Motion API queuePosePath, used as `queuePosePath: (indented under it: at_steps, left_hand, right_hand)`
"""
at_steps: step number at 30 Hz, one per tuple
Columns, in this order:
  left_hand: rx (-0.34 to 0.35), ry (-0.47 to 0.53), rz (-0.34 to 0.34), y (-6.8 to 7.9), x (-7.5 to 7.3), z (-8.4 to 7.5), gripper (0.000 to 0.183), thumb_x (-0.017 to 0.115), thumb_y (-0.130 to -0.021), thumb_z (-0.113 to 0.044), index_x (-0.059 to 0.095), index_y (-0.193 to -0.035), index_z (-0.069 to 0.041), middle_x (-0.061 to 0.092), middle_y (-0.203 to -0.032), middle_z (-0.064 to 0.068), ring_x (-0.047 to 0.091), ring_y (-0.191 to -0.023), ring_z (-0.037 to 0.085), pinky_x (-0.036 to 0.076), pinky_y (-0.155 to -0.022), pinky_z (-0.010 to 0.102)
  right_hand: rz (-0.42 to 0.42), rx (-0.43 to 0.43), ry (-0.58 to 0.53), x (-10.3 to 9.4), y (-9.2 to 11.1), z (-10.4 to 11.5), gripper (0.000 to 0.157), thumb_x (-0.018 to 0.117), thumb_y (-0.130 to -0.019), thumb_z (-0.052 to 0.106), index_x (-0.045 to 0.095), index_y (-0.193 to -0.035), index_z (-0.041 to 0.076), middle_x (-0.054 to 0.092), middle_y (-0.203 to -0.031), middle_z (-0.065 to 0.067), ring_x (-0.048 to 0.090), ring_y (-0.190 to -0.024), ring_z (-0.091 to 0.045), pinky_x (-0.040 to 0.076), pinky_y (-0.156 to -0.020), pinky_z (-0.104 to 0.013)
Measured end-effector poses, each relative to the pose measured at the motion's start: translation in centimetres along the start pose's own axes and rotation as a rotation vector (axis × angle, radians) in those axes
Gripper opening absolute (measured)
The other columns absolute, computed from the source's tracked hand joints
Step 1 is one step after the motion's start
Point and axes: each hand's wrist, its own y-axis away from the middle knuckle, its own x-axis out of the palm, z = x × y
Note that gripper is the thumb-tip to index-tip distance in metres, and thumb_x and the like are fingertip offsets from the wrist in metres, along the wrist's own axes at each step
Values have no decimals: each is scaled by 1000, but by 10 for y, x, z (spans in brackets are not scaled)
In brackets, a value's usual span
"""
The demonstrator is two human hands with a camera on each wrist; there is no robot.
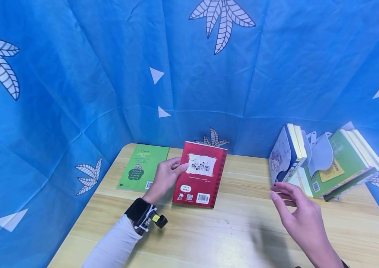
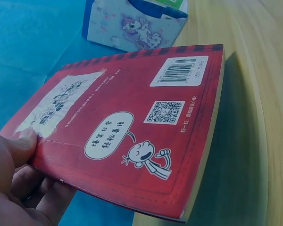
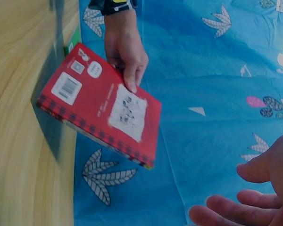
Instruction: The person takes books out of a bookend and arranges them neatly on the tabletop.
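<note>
My left hand (image 1: 166, 175) grips a red book (image 1: 197, 197) by its left edge, thumb on the back cover and fingers behind. The book is tilted up over the table, with its barcode and a torn-paper drawing facing me. In the left wrist view the red book (image 2: 132, 155) fills the middle, the thumb pressing near its drawing. My right hand (image 1: 301, 216) hangs in the air in front of the bookends, holding nothing, its fingers loosely bent. From the right wrist, the right hand (image 3: 259, 193) shows thumb and fingers apart, away from the red book (image 3: 94, 108).
A green book (image 1: 157, 158) lies flat on the wooden table (image 1: 243, 238), left of the red one. At the right, a bookend rack (image 1: 320, 154) holds several upright books, including a green book (image 1: 347, 163) leaning right. A blue patterned curtain (image 1: 209, 74) hangs behind the table.
</note>
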Motion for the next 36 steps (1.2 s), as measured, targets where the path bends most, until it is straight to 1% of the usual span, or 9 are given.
queuePosePath:
  at_steps: [8, 14, 15, 18, 20, 22, 25, 26, 36]
  left_hand:
    - [-9, -18, -12, -3, -4, 5, 35, 73, -98, -25, 72, -130, -9, 80, -113, 15, 80, -92, 26, 66, -77, 35]
    - [-9, -25, -10, -7, -6, 10, 35, 73, -98, -24, 72, -129, -9, 80, -111, 15, 80, -91, 26, 66, -76, 35]
    - [-8, -30, -10, -8, -6, 11, 35, 73, -98, -23, 72, -129, -9, 80, -111, 15, 80, -91, 26, 66, -75, 35]
    - [-2, -52, -15, -11, -7, 14, 35, 72, -98, -23, 71, -130, -8, 79, -111, 17, 80, -90, 26, 66, -74, 34]
    - [3, -66, -16, -14, -8, 17, 35, 72, -99, -22, 71, -130, -6, 79, -111, 18, 80, -90, 27, 66, -74, 33]
    - [5, -84, -20, -16, -9, 19, 36, 72, -99, -22, 70, -130, -5, 79, -111, 19, 80, -89, 27, 66, -72, 33]
    - [4, -114, -24, -20, -12, 23, 37, 72, -99, -23, 70, -131, -4, 79, -108, 19, 80, -85, 25, 65, -70, 33]
    - [4, -129, -25, -22, -13, 24, 36, 71, -99, -23, 70, -130, -4, 79, -107, 19, 79, -83, 25, 65, -69, 33]
    - [2, -319, -17, -37, -23, 33, 37, 70, -100, -24, 69, -131, -4, 80, -100, 15, 75, -75, 17, 62, -64, 30]
  right_hand:
    - [-64, 31, 32, -10, -12, -13, 34, 76, -86, -7, 69, -119, -4, 78, -102, -20, 52, -92, 33, 45, -82, 4]
    - [-100, 109, 63, -18, -18, -24, 32, 75, -90, -2, 69, -122, -4, 78, -106, -22, 51, -91, 33, 43, -81, 6]
    - [-108, 128, 68, -19, -19, -25, 32, 75, -90, 0, 69, -121, -4, 79, -107, -18, 51, -91, 33, 43, -81, 6]
    - [-131, 179, 87, -20, -22, -31, 30, 75, -92, 5, 69, -121, -2, 78, -106, 7, 52, -89, 32, 43, -80, 5]
    - [-144, 207, 89, -20, -23, -34, 29, 75, -93, 8, 70, -121, -1, 77, -106, 10, 52, -88, 32, 43, -80, 5]
    - [-151, 223, 88, -20, -23, -38, 30, 74, -94, 9, 69, -121, -2, 78, -108, 4, 52, -88, 32, 43, -81, 6]
    - [-147, 253, 94, -21, -24, -42, 31, 72, -97, 12, 68, -124, -2, 77, -115, -20, 49, -90, 33, 41, -82, 7]
    - [-147, 263, 93, -21, -24, -43, 32, 72, -97, 13, 67, -126, -2, 76, -117, -23, 48, -91, 33, 40, -82, 7]
    - [-152, 339, 106, -22, -26, -53, 40, 69, -100, 19, 62, -134, 0, 73, -127, -20, 46, -93, 32, 39, -85, 7]
